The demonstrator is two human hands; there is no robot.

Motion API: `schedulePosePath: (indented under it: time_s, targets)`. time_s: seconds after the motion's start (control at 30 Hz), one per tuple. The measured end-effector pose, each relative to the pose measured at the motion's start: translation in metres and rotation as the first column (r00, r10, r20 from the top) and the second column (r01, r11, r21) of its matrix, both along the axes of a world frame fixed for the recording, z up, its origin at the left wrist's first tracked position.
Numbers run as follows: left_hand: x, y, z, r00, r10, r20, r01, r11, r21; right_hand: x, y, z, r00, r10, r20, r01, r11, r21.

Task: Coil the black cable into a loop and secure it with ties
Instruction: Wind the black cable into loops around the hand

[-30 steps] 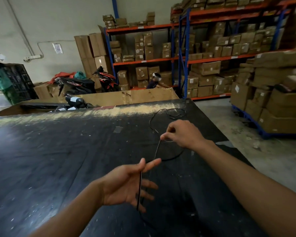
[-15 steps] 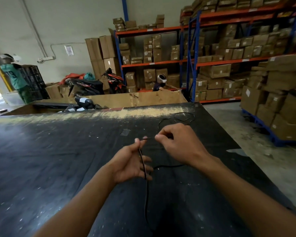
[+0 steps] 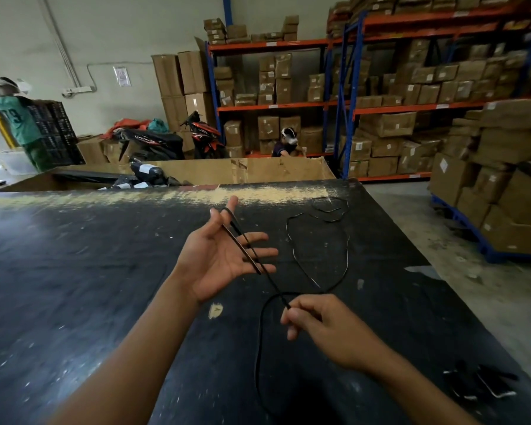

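Note:
My left hand (image 3: 219, 259) is raised palm up over the black table (image 3: 74, 271), fingers spread. The black cable (image 3: 248, 250) hooks over the notch between its thumb and forefinger and runs as two strands across the palm. My right hand (image 3: 325, 329), nearer to me, pinches the cable between thumb and fingertips. From that pinch one slack loop hangs down towards me. Another length curves away over the table to a loose tangle at the far right edge. A small heap of dark strips, maybe ties (image 3: 478, 384), lies at the lower right.
A large open cardboard box (image 3: 242, 171) stands behind the table's far edge. Shelving racks with cartons (image 3: 380, 118) fill the back and right. Parked scooters (image 3: 172, 139) and two people stand or sit in the background. The table's right edge drops to the concrete floor (image 3: 488, 286).
My hands, close together half a second ago, have parted. The left hand rose and spread open; the right hand drew the cable back towards me, stretching it across the left palm.

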State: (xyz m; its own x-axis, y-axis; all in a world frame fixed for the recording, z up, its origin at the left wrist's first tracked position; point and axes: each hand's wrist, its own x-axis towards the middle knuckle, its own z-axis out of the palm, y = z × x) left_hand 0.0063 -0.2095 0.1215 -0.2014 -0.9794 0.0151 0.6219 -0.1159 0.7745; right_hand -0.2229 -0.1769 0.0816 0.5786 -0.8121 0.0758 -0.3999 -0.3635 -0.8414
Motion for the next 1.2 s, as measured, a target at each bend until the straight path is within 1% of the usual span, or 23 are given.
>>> schedulePosePath:
  time_s: [0.1, 0.2, 0.27, 0.3, 0.37, 0.43, 0.5, 0.57, 0.6, 0.7, 0.77, 0.87, 1.0, 1.13, 1.2]
  targets:
    - [-0.001, 0.006, 0.005, 1.0, 0.001, -0.021, -0.002, 0.999, -0.044, 0.0, 0.001, -0.01, 0.992, 0.123, -0.008, -0.122, 0.989, 0.085]
    - [0.0, 0.014, 0.013, 0.999, -0.001, -0.04, -0.002, 0.997, -0.075, 0.001, 0.0, -0.027, 0.981, 0.192, -0.036, -0.185, 0.972, 0.148]
    - [-0.001, 0.02, 0.018, 0.998, -0.045, -0.04, 0.041, 0.995, -0.087, -0.001, -0.005, -0.039, 0.979, 0.193, -0.065, -0.175, 0.959, 0.223]
    - [-0.002, 0.024, 0.018, 0.996, -0.086, -0.031, 0.083, 0.993, -0.088, -0.002, -0.009, -0.044, 0.982, 0.179, -0.054, -0.159, 0.95, 0.268]
    - [-0.009, 0.034, 0.014, 0.979, -0.202, -0.005, 0.201, 0.977, -0.069, -0.005, -0.02, -0.048, 0.995, 0.088, -0.045, -0.07, 0.95, 0.303]
    - [-0.018, 0.045, 0.005, 0.936, -0.351, 0.007, 0.351, 0.936, -0.037, -0.009, -0.035, -0.045, 0.997, -0.055, -0.061, 0.068, 0.966, 0.251]
    - [-0.025, 0.057, -0.005, 0.871, -0.491, -0.008, 0.491, 0.871, 0.0, -0.016, -0.052, -0.035, 0.986, -0.142, -0.085, 0.154, 0.975, 0.158]
    - [-0.03, 0.067, -0.015, 0.822, -0.569, 0.003, 0.567, 0.82, 0.075, -0.022, -0.067, -0.019, 0.978, -0.153, -0.143, 0.161, 0.986, 0.048]
    - [-0.032, 0.071, -0.02, 0.81, -0.586, 0.035, 0.579, 0.807, 0.119, -0.024, -0.074, -0.011, 0.972, -0.146, -0.182, 0.148, 0.989, -0.005]
    - [-0.036, 0.08, -0.03, 0.793, -0.593, 0.14, 0.553, 0.796, 0.246, -0.023, -0.09, 0.012, 0.939, -0.158, -0.306, 0.104, 0.977, -0.184]
    - [-0.038, 0.082, -0.034, 0.794, -0.579, 0.185, 0.512, 0.801, 0.311, -0.02, -0.098, 0.031, 0.926, -0.19, -0.327, 0.097, 0.955, -0.279]
    - [-0.042, 0.082, -0.038, 0.784, -0.567, 0.255, 0.46, 0.805, 0.374, -0.021, -0.105, 0.062, 0.924, -0.244, -0.295, 0.126, 0.922, -0.367]
    - [-0.04, 0.072, -0.041, 0.782, -0.519, 0.344, 0.376, 0.834, 0.403, -0.017, -0.097, 0.088, 0.952, -0.217, -0.218, 0.113, 0.906, -0.408]
    - [-0.027, 0.056, -0.042, 0.836, -0.398, 0.378, 0.25, 0.889, 0.383, -0.006, -0.073, 0.099, 0.983, -0.163, -0.09, 0.104, 0.88, -0.463]
    - [-0.019, 0.046, -0.041, 0.881, -0.298, 0.367, 0.169, 0.923, 0.345, -0.003, -0.061, 0.099, 0.987, -0.147, -0.066, 0.099, 0.877, -0.47]
